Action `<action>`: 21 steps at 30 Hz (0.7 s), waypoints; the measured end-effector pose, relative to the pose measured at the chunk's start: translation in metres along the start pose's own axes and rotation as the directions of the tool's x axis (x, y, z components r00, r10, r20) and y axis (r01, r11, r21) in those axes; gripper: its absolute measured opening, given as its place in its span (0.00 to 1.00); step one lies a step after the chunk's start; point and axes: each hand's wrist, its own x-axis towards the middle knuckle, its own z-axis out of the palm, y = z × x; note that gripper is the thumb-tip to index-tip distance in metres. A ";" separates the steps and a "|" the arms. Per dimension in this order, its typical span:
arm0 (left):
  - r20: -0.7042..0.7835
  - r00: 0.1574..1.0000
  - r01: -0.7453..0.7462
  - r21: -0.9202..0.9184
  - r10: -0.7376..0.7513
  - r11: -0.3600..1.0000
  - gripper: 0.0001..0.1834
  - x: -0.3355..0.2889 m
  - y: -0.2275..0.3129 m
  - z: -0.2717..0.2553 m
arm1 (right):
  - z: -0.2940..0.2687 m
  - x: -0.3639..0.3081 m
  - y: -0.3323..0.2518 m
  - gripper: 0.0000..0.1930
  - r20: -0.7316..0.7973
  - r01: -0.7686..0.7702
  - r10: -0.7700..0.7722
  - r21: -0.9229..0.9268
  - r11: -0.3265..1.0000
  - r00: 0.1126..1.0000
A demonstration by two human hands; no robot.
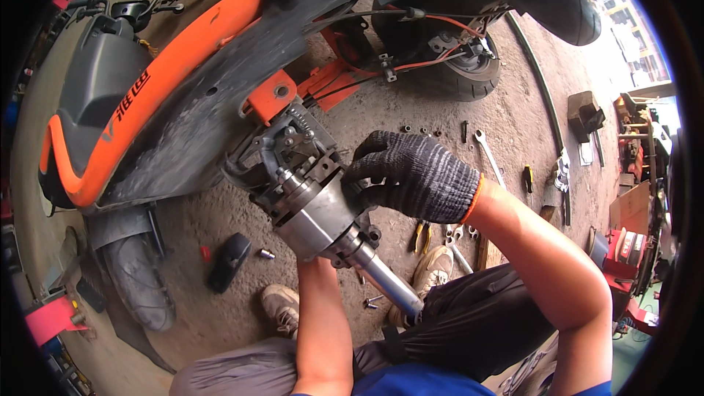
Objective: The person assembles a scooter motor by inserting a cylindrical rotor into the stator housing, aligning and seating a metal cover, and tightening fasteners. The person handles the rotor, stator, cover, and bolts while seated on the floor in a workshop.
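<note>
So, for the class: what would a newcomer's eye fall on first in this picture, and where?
Probably the bright orange trim of the scooter, sweeping across the upper left. Next comes the silvery metal assembly in the middle, with the gloved right hand at its right side.

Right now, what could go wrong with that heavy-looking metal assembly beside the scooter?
The metal assembly might shift; the left forearm disappears beneath it, and the left hand is hidden, so a pinch seems possible.
The gloved right hand is right up against its metal parts; the knit fabric could snag on an edge.
A small loose bolt lies on the ground near a wrench and could get kicked away.
</note>
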 end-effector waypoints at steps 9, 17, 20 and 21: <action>-0.194 0.976 -0.086 0.092 0.103 0.992 0.34 0.006 -0.018 0.061 | 0.007 0.009 0.006 0.08 0.022 -0.101 0.102 -0.040 0.994 0.995; -0.410 0.868 0.025 0.602 0.282 0.798 0.36 0.011 -0.036 0.098 | 0.013 -0.001 0.008 0.14 0.048 -0.099 0.100 -0.029 0.995 0.994; -0.450 0.872 -0.096 0.225 0.191 0.970 0.35 0.011 -0.033 0.091 | 0.011 -0.005 0.013 0.13 0.059 -0.030 0.034 -0.066 0.997 0.998; -0.324 0.940 -0.125 -0.038 0.106 0.991 0.34 0.007 -0.024 0.073 | 0.008 -0.007 0.015 0.13 0.078 -0.012 0.020 -0.101 0.995 0.997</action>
